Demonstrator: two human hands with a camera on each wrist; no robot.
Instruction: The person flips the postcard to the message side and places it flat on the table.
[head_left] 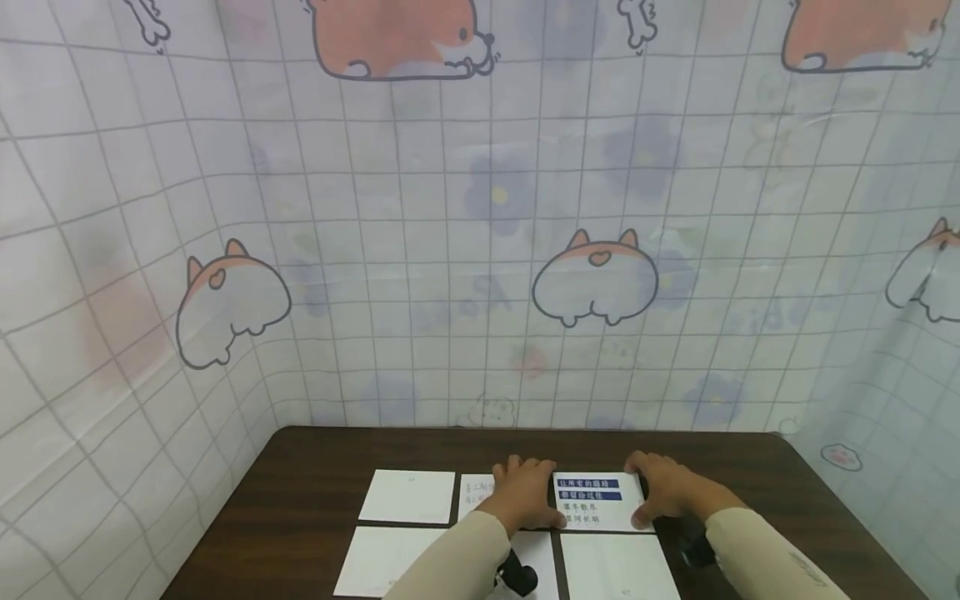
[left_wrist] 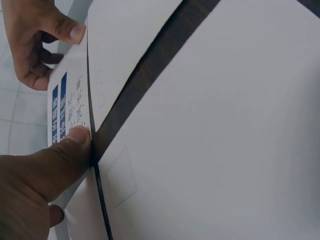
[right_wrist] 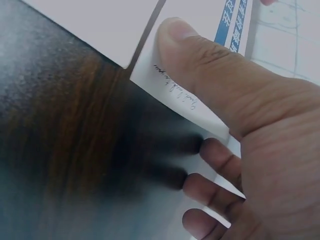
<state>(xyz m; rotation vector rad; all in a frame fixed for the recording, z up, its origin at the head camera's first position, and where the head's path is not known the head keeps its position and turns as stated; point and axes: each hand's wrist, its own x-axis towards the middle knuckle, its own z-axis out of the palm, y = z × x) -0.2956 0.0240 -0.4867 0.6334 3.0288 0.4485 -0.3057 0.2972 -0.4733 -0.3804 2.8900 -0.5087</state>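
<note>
Both hands are on a white card [head_left: 600,518] with two blue bands and dark Chinese characters, at the right end of the back row. My left hand [head_left: 523,493] holds its left side, the thumb [left_wrist: 75,140] on the near left corner and the fingers toward the far corner. My right hand [head_left: 663,490] grips the opposite side. In the right wrist view its thumb [right_wrist: 180,45] lies on the card's face while the other fingers curl beside the edge. The left hand partly covers a card with faint grey writing [head_left: 474,492].
A mostly blank card [head_left: 408,496] lies at the back left. In the front row lie a left card [head_left: 382,554], a middle card [head_left: 538,557] partly behind the left arm, and a right card [head_left: 618,567]. The dark wooden table [head_left: 262,500] meets a patterned curtain [head_left: 420,358].
</note>
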